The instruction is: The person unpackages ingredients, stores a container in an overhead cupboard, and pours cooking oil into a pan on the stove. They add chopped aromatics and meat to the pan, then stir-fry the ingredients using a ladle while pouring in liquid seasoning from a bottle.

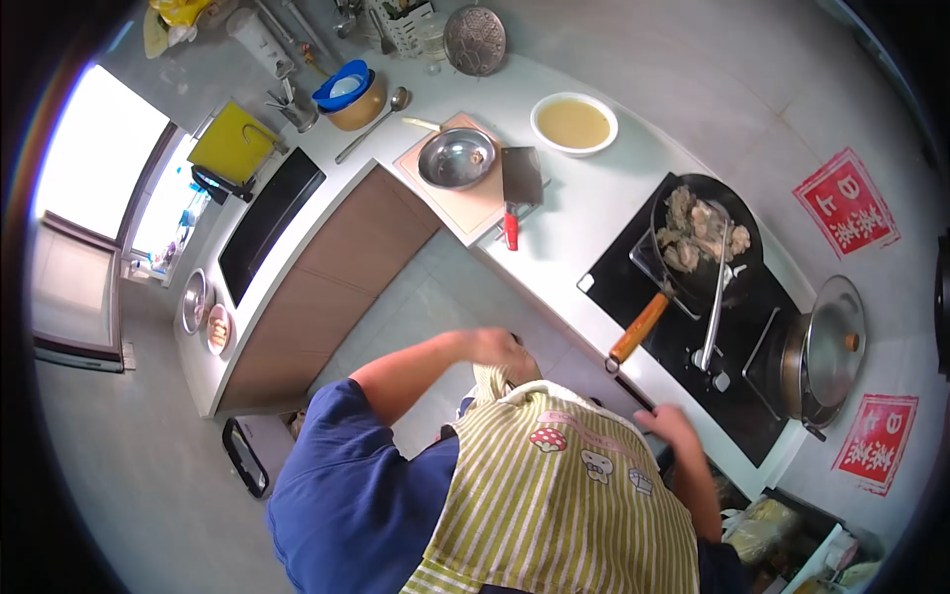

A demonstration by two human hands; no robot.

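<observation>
Kitchen with grey walls (683,59); white worktop (584,218) turning a corner above brown cabinets (336,287). Left hand (495,348): in front of the body, at the upper edge of a striped apron (564,485); fingers bent, partly turned from view. Cannot tell how far open, nor whether gripping the pale cloth just beneath. Right hand (671,426): beside the apron's other edge, near the worktop front; blurred, opening not readable, nothing visible in grasp. Apron worn over a blue top (366,495), across the torso between both hands.

Next outward: black hob (737,416). On it, dark pan (737,198) with wooden handle pointing toward the body; pale brown chunks (683,223) inside, metal utensil (719,287) slanting out over the rim. To the right, metal pot (795,366) and glass lid (836,322); contact between them unclear.

Left of the hob: white bowl (576,151) of yellowish liquid, red-handled cleaver (522,176), metal bowl (430,163) on a pinkish board (470,213). Farther along: ladle (371,129), blue bowl (327,94) nested in a tan basin (366,107). Far left, bright window (99,148).
</observation>
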